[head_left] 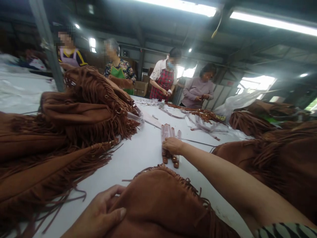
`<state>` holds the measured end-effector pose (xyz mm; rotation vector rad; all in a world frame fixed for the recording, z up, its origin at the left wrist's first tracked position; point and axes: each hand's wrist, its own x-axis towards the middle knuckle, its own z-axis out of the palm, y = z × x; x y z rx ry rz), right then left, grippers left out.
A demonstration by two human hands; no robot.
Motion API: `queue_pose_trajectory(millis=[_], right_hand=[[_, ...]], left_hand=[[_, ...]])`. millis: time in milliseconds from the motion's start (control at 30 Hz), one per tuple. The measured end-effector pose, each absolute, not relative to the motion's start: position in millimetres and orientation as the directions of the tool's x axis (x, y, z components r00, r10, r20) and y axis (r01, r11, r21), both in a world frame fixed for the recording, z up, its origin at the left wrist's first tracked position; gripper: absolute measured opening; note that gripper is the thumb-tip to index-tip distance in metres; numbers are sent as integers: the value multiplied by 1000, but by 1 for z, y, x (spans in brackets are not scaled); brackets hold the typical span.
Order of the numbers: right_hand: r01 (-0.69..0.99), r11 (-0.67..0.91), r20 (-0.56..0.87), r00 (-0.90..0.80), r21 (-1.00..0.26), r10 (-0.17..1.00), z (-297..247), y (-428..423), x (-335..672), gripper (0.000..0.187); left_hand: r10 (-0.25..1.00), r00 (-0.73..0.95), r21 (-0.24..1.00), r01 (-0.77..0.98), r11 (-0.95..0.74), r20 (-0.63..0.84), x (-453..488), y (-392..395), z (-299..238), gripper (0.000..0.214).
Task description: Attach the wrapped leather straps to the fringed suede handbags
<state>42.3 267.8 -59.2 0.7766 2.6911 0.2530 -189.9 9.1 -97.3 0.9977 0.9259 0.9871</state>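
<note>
Brown fringed bag [158, 201], at the near side of the white table [141, 153], close to the person. The left hand [102, 208] has its left edge pinched, thumb on top and fingers going behind. Farther out, the right hand [173, 145] reaches over a bundle of straps [166, 131], fingers bent down onto them; whether it has closed around them cannot be told. The bag looks soft, fairly light and apt to sag, so its edge seems a surer hold than the loose fringe. The straps look flat, bendy and perhaps slippery in their clear wrapping.
</note>
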Motion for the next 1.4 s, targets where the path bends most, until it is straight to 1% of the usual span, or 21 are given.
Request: queue_pose_trajectory(millis=[100, 200, 333, 467, 533, 600, 633, 667, 700, 733, 767, 800, 867, 933, 1000, 1067, 1167, 1233, 1267, 1333, 1400], right_hand=[[454, 863, -228, -837, 221, 498, -61, 271, 44, 17], [474, 860, -157, -850, 189, 503, -64, 266, 39, 12], [618, 771, 72, -785, 154, 615, -56, 249, 28, 17], [730, 678, 305, -667, 87, 679, -17, 216, 26, 23], [736, 676, 405, -631, 44, 661, 8, 190, 30, 22], [698, 716, 537, -612, 21, 580, 30, 158, 36, 20], [661, 749, 600, -618, 47, 508, 38, 140, 40, 18], [616, 780, 640, -644, 109, 419, 43, 121, 44, 17], [563, 802, 645, -692, 200, 325, 46, 102, 48, 16], [505, 808, 610, -754, 303, 243, 47, 83, 53, 16], [441, 807, 553, -814, 391, 177, 46, 65, 57, 17], [380, 804, 493, -861, 457, 126, 43, 48, 61, 17], [305, 798, 422, -904, 520, 71, 36, 18, 69, 18], [289, 788, 422, -906, 543, 42, 30, -6, 76, 18], [306, 769, 451, -892, 562, 26, 26, -25, 81, 18], [331, 752, 478, -878, 570, 24, 24, -41, 84, 18], [391, 744, 510, -856, 542, 79, 23, -60, 88, 19], [442, 755, 504, -847, 485, 172, 21, -70, 91, 21], [478, 769, 499, -832, 423, 243, 21, -74, 92, 21], [555, 806, 466, -780, 204, 418, 23, -82, 95, 23], [596, 796, 370, -719, -107, 588, 28, -90, 97, 36]], left_hand=[[943, 288, 930, -270, 249, -169, -190, 10, -97, 39], [948, 261, 916, -305, 260, -182, -188, 8, -95, 38], [956, 175, 890, -356, 286, -237, -188, 8, -93, 40], [965, 56, 903, -342, 261, -257, -201, 15, -103, 43], [969, -12, 947, -218, 237, -246, -211, 21, -108, 46], [978, -135, 983, 69, 170, -160, -220, 27, -106, 45], [973, -224, 959, 263, 108, -48, -224, 28, -102, 45], [950, -295, 886, 462, 45, 105, -226, 28, -95, 45], [904, -328, 779, 627, -7, 273, -227, 25, -85, 45], [850, -332, 680, 732, -42, 410, -226, 19, -73, 45], [813, -318, 626, 777, -72, 488, -222, 12, -60, 45], [815, -303, 641, 760, -105, 493, -217, 4, -47, 43], [921, -229, 799, 588, -129, 317, -200, -15, -23, 43], [997, -54, 925, 379, -31, 56, -178, -32, -5, 53], [976, 159, 964, 243, 105, -147, -155, -48, 5, 58], [913, 332, 969, 154, 195, -236, -137, -61, 9, 55], [848, 473, 969, 53, 243, -239, -121, -79, 9, 45], [840, 488, 966, 35, 254, -239, -116, -88, 7, 41], [843, 482, 967, 43, 250, -239, -115, -92, 5, 40], [869, 451, 979, 71, 192, -203, -113, -97, 1, 40], [897, 423, 989, 118, 88, -130, -110, -98, -2, 39]])
